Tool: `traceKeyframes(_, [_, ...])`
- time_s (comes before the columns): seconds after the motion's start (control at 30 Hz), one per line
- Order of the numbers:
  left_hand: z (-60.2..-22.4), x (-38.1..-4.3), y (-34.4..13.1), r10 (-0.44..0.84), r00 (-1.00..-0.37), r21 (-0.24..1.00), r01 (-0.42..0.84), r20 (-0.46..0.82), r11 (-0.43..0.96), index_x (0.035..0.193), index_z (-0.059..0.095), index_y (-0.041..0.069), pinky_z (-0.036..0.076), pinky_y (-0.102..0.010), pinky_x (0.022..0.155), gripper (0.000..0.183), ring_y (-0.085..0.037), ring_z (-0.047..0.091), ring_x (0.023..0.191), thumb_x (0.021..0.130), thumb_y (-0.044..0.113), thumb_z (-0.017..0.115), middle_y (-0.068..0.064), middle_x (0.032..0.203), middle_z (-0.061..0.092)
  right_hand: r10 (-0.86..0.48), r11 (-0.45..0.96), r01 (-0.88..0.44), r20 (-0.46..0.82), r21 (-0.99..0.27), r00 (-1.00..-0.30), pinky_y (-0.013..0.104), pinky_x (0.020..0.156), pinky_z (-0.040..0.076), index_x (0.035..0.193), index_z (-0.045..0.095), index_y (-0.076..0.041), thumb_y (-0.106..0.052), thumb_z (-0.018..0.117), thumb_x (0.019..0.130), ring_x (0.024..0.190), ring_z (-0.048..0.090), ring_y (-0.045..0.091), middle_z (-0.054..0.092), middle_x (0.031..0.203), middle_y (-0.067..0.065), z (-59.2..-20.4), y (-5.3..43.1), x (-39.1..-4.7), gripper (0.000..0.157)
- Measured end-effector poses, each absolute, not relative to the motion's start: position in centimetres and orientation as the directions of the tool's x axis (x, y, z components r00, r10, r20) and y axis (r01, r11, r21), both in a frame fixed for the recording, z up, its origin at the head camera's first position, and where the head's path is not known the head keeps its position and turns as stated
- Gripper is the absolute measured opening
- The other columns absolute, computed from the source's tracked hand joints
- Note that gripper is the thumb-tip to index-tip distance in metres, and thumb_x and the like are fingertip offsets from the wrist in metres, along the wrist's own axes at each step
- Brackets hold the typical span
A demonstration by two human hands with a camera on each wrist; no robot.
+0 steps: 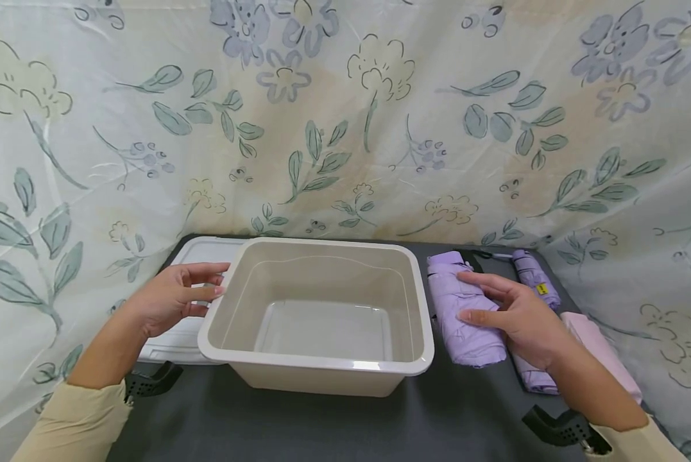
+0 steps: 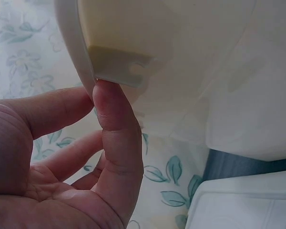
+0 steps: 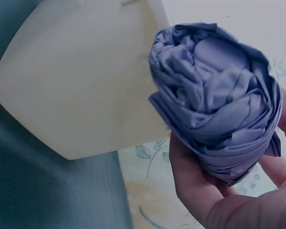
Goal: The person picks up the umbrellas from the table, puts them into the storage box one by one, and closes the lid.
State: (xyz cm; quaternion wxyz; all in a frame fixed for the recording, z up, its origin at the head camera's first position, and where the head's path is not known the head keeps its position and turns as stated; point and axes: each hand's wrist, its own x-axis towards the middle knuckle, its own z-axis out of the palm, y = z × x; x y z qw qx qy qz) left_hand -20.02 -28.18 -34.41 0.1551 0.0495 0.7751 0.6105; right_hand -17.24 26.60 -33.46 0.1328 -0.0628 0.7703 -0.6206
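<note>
My left grip (image 1: 178, 298) pinches the bin (image 1: 322, 378); my right grip (image 1: 521, 321) holds the lilac bundle (image 1: 460, 340), likely soft, best clasped mid-length.

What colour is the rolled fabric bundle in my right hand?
The rolled fabric bundle is lavender, clearest in the head view.

a lid (image 1: 178, 339) lies on the table (image 1: 299, 430) left of the bin (image 1: 316, 378), a bundle (image 1: 455, 321) right of it

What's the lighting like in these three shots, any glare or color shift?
Head view: brightest, with a glare spot on the bin, along its front rim; left wrist view: dimmer, the bin's outside in shade; right wrist view: blue-tinted, making the lilac bundle look bluer than in the head view.
</note>
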Motion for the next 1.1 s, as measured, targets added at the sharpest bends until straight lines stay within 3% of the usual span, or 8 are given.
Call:
traceKeyframes(0.17, [-34.5, -19.9, -28.2, 0.267, -0.947, 0.962, -0.11, -0.178, 0.25, 0.153, 0.041, -0.004, 0.061, -0.034, 0.082, 0.064, -0.012, 0.065, 0.101, 0.098, 0.014, 0.069, 0.01, 0.113, 0.067, -0.273, 0.214, 0.07, -0.129, -0.974, -0.953, 0.032, 0.086, 0.061, 0.154, 0.048, -0.025, -0.008, 0.074, 0.093, 0.132, 0.039, 0.03, 0.007, 0.17, 0.02, -32.3, 26.2, -17.3, 0.068])
traceKeyframes(0.37, [-34.7, -19.9, -28.3, 0.281, -0.944, 0.964, -0.1, -0.17, 0.246, 0.153, 0.043, -0.002, 0.061, -0.033, 0.081, 0.061, -0.011, 0.066, 0.1, 0.099, 0.014, 0.068, 0.011, 0.112, 0.068, -0.31, 0.164, 0.1, -0.148, -0.981, -0.939, 0.038, 0.086, 0.062, 0.155, 0.046, -0.025, -0.004, 0.073, 0.093, 0.111, 0.063, 0.022, 0.029, 0.154, 0.017, -31.3, 25.1, -17.6, 0.071])
traceKeyframes(0.57, [-35.0, -20.0, -28.6, 0.289, -0.943, 0.966, -0.099, -0.168, 0.238, 0.153, 0.044, 0.0, 0.061, -0.031, 0.08, 0.059, -0.011, 0.065, 0.102, 0.1, 0.014, 0.067, 0.013, 0.112, 0.069, -0.34, 0.134, 0.117, -0.156, -0.984, -0.927, 0.036, 0.087, 0.062, 0.155, 0.045, -0.022, -0.004, 0.074, 0.092, 0.111, 0.062, 0.023, 0.042, 0.142, 0.012, -30.3, 23.2, -18.0, 0.072])
traceKeyframes(1.1, [-34.4, -20.0, -28.5, 0.283, -0.942, 0.957, -0.103, -0.181, 0.271, 0.155, 0.035, -0.005, 0.062, -0.033, 0.081, 0.067, -0.011, 0.066, 0.1, 0.1, 0.016, 0.066, 0.013, 0.11, 0.068, -0.359, 0.104, 0.238, -0.26, -0.966, -0.896, 0.037, 0.087, 0.061, 0.154, 0.048, -0.02, -0.002, 0.078, 0.088, 0.114, 0.062, 0.027, 0.04, 0.149, 0.013, -28.4, 17.5, -20.0, 0.075])
